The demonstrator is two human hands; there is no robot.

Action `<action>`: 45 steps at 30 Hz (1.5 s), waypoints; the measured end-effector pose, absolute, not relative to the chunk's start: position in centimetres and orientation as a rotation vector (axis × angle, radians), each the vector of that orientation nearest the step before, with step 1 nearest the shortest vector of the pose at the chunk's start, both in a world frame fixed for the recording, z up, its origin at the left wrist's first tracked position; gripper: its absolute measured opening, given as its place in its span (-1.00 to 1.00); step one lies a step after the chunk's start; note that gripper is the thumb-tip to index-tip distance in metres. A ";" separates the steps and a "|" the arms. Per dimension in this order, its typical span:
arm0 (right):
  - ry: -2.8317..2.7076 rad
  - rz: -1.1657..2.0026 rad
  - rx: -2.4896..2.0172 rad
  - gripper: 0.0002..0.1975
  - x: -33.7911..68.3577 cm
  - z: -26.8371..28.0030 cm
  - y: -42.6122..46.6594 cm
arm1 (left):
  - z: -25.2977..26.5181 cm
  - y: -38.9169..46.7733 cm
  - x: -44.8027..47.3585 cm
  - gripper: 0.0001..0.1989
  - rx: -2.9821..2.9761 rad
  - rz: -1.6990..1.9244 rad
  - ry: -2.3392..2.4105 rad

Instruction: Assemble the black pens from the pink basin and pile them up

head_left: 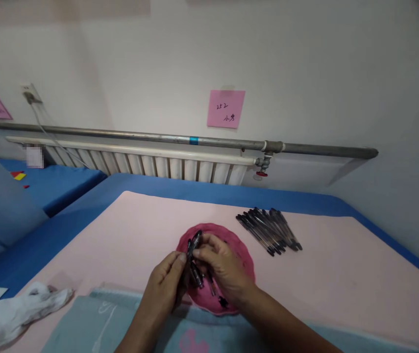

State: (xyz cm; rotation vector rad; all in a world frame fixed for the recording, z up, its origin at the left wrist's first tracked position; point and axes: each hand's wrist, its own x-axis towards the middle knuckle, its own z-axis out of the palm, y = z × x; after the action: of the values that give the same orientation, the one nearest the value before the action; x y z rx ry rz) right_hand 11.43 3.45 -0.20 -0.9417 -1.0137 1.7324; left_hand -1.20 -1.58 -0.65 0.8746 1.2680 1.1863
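Note:
Both my hands meet over a round pink basket (pixel 244 245) with a wavy rim. A black pen (pixel 196 240) stands tilted between them, its dark end pointing up. My left hand (pixel 167 279) pinches it from the left with thumb and fingers. From the right, my right hand (pixel 224 267) closes its thumb and forefinger on the same pen. Just below the fingers are black pen caps (pixel 196 275); whether they are held or lie in the basket, I cannot tell. Small dark pen parts (pixel 223 301) lie on the basket's floor. My fingers hide part of the contents.
To the basket's right lies a fanned pile of clear pens with black caps (pixel 268 230) on the pink table cover (pixel 327 274). A light blue cloth (pixel 84 318) runs along the front edge. White crumpled fabric (pixel 25 309) lies at left. Behind are a radiator (pixel 158 164) and pipe.

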 end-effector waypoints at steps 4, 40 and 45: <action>-1.066 1.756 -0.974 -0.81 11.0 -0.2 2.7 | -0.4 -1.8 -0.7 -0.61 0.786 1.209 1.294; -2.318 0.472 -1.467 -0.79 19.2 4.0 5.0 | 0.3 -1.5 -2.2 -0.57 0.825 1.296 1.335; -2.566 0.644 -1.407 -0.83 17.0 2.9 2.9 | 0.0 -1.3 -2.2 -0.64 0.834 1.296 1.343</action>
State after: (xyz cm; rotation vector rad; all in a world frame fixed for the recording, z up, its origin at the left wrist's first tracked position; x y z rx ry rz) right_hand 16.98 2.93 2.92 -1.4072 -2.5661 0.6445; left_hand -2.16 -1.35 -0.04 0.8339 1.3427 1.2962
